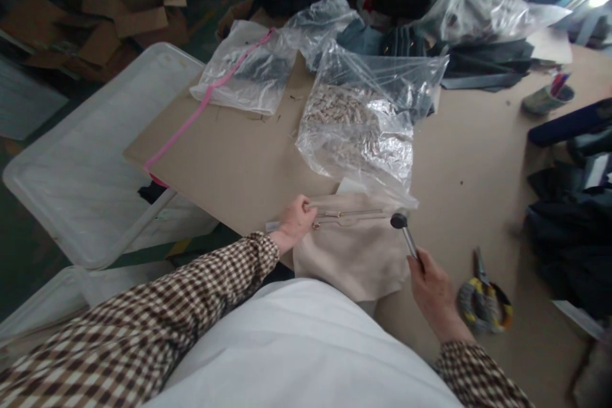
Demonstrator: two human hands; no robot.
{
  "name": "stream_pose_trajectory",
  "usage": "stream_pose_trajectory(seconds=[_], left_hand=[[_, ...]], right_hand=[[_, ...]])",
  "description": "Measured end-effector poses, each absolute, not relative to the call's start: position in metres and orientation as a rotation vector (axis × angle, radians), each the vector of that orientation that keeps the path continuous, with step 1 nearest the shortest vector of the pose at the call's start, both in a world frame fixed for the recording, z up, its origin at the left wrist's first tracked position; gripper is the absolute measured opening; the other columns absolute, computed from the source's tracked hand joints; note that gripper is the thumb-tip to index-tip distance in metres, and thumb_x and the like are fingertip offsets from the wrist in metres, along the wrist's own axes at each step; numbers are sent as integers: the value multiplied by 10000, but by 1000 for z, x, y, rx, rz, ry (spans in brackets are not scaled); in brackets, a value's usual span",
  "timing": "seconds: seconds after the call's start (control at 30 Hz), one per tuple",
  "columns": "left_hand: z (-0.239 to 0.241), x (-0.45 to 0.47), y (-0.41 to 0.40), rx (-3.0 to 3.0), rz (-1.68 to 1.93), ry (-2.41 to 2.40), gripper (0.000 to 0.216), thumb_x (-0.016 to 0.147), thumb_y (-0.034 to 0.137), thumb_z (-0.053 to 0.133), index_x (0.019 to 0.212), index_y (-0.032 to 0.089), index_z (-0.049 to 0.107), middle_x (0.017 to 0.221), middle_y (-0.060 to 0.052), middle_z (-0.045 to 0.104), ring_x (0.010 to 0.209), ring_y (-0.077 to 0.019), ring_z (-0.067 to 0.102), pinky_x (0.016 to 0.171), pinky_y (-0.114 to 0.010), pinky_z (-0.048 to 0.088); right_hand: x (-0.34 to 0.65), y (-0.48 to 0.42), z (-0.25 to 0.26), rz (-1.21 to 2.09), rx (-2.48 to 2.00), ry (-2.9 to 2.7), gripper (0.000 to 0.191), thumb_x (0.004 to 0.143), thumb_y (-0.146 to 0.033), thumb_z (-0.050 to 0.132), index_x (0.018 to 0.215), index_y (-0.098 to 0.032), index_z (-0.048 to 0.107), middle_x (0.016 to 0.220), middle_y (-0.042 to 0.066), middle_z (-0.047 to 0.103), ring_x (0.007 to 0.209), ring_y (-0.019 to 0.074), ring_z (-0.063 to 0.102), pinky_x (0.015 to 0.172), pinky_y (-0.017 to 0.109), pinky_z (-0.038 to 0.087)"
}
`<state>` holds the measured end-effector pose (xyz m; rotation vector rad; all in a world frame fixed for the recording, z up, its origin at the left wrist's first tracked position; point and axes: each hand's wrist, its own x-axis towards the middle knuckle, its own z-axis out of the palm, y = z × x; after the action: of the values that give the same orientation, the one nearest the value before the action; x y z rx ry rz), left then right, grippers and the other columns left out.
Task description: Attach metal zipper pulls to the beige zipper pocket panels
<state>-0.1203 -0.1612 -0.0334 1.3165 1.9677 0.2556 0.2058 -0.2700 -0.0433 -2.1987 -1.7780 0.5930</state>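
Note:
A beige fabric piece (351,255) lies at the table's front edge, with a zipper (358,212) running across its upper part. My left hand (296,223) pinches the fabric's upper left corner, beside a small metal zipper pull (316,225). In my right hand (433,290) is a small hammer (398,222) with a round black head and a silver shaft. Its head is over the right end of the zipper; whether it touches the cloth I cannot tell. Scissors (484,299) with wrapped handles lie to the right of my right hand.
Behind the fabric lies a clear plastic bag (358,121) of small beige pieces. A pink strip (205,99) crosses another bag (248,70) at the left. Dark cloth (568,229) and a pen cup (547,99) are at the right. White plastic bins (95,153) stand left of the table.

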Motion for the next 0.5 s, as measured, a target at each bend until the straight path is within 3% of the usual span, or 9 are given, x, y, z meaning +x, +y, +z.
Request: stream_pose_trajectory(seconds=[0.1, 0.23, 0.33, 0.4, 0.47, 0.5], left_hand=[[-35, -137, -168, 1199, 249, 2047, 495, 821, 287, 660, 1268, 114, 540, 1098, -128, 686, 982, -210, 651, 884, -305, 475], [-35, -136, -174, 1130, 225, 1992, 598, 811, 329, 674, 1324, 92, 480, 1107, -153, 697, 942, -219, 683, 812, -300, 514], [-29, -128, -180, 1013, 272, 1939, 530, 772, 341, 674, 1220, 91, 540, 1114, -160, 697, 975, -237, 687, 750, -290, 533], [-27, -128, -181, 873, 277, 1915, 391, 700, 323, 687, 1036, 138, 610, 988, -112, 725, 923, -250, 693, 687, -291, 530], [-28, -130, -176, 782, 321, 1918, 392, 638, 369, 707, 975, 194, 610, 869, -61, 727, 857, -263, 690, 605, -304, 513], [-29, -130, -172, 754, 341, 1903, 429, 597, 382, 727, 974, 223, 597, 816, -26, 721, 838, -258, 685, 592, -304, 507]], right_hand=[[238, -287, -61, 546, -2327, -1691, 439, 923, -388, 365, 1175, -140, 626, 1082, 174, 671, 915, 294, 630, 801, 423, 492], [224, -270, -65, 440, -2220, -1640, 424, 921, -330, 388, 1238, -129, 585, 1171, 193, 604, 1118, 319, 542, 981, 500, 432], [184, -234, -51, 656, -2152, -1555, 521, 923, -339, 456, 1390, -110, 446, 1364, 212, 515, 1283, 307, 448, 1079, 478, 360], [166, -208, -43, 865, -2264, -1509, 634, 880, -346, 570, 1445, -123, 387, 1426, 218, 470, 1315, 337, 404, 1088, 496, 326], [164, -189, -38, 916, -2308, -1424, 570, 819, -289, 651, 1354, -152, 507, 1281, 184, 596, 1176, 333, 517, 998, 460, 405], [167, -185, -36, 954, -2312, -1384, 449, 808, -272, 657, 1240, -169, 593, 1136, 149, 665, 1055, 311, 576, 919, 427, 450]])
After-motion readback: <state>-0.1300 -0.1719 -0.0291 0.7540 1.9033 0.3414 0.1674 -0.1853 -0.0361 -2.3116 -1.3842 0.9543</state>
